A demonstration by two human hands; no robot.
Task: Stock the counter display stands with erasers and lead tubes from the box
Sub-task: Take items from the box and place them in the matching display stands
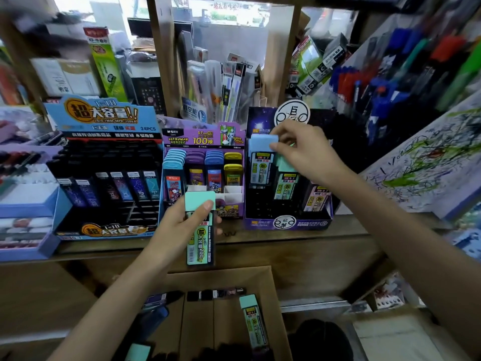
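Observation:
My left hand (179,225) grips a mint-capped lead tube (200,238) upright, in front of the counter edge. My right hand (304,149) pinches the pale blue cap of another lead tube (261,157), standing in the back left slot of the purple display stand (286,222). That stand also holds a mint tube (285,186) and a pink-labelled tube (316,198). Below, the open cardboard box (276,295) holds a mint tube (253,321) and several dark tubes (216,294).
On the counter (338,230) stand a blue display of dark lead tubes (109,183) at left and a purple Ultraman lead display (205,173) in the middle. Pen racks (390,82) rise at right. A scribbled test sheet (429,162) leans at right. Shelves of stock fill the back.

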